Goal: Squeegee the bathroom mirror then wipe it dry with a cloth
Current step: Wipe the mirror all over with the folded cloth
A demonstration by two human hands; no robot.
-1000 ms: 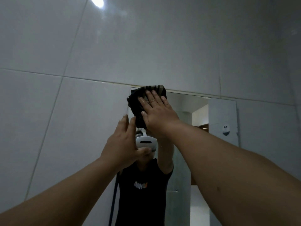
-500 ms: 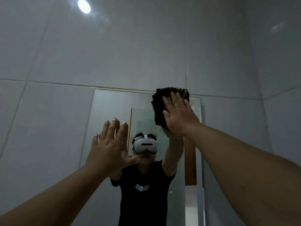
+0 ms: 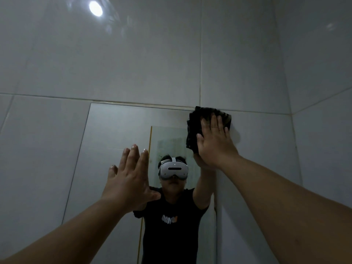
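The bathroom mirror (image 3: 118,141) is set flush into the pale tiled wall, with its top edge near mid-height of the view. A dark crumpled cloth (image 3: 196,128) lies at the mirror's top right corner, and my right hand (image 3: 215,143) presses flat on it with fingers spread. My left hand (image 3: 129,180) is raised flat in front of the mirror's middle, fingers up and apart, holding nothing. The mirror reflects a person in a black T-shirt wearing a white headset. No squeegee is in view.
Large glossy grey wall tiles (image 3: 133,63) surround the mirror. A side wall (image 3: 323,130) meets this wall at a corner close to the right of the mirror. A ceiling light's glare (image 3: 95,8) shines on the upper tiles.
My right hand has slid the cloth along the mirror's top edge from its left part to its right corner. My left hand has opened up flat and stayed near the middle.
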